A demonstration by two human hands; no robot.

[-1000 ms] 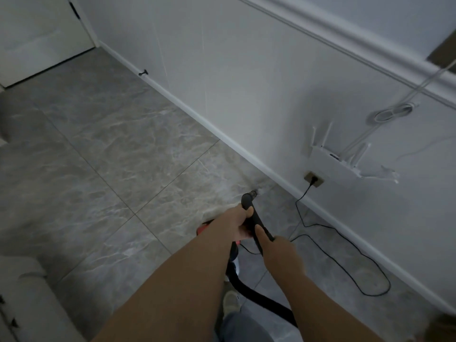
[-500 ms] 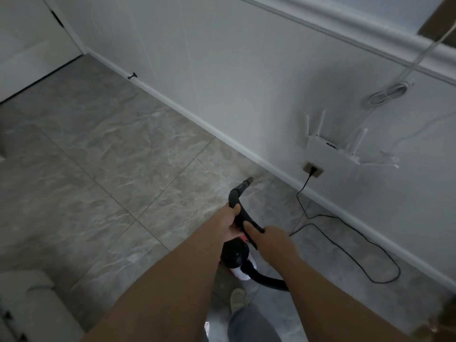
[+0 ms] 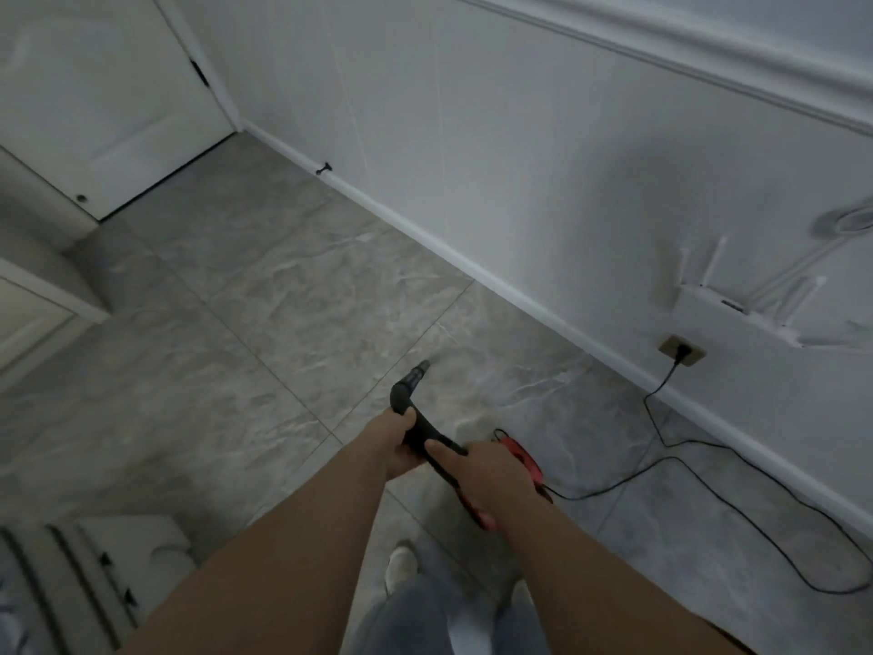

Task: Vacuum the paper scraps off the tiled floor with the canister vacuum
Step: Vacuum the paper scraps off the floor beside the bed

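Observation:
Both hands hold the black curved vacuum hose handle (image 3: 410, 398) in front of me. My left hand (image 3: 396, 442) grips it near the bend, and my right hand (image 3: 482, 470) grips it further back. Its open end points forward over the grey tiled floor (image 3: 293, 304). The red canister vacuum (image 3: 522, 458) lies on the floor, mostly hidden under my right hand and wrist. I see no paper scraps on the tiles in view.
A black power cord (image 3: 699, 456) snakes from the canister to a wall socket (image 3: 682, 349) at the right. A white router (image 3: 737, 314) hangs on the wall. A white door (image 3: 94, 96) stands at far left, a pale cushioned seat (image 3: 85, 574) at lower left. My shoes (image 3: 401, 564) are below.
My view has swung left, bringing the door into sight. The hose handle and both hands stay together, and the red canister now shows to the right of my right hand.

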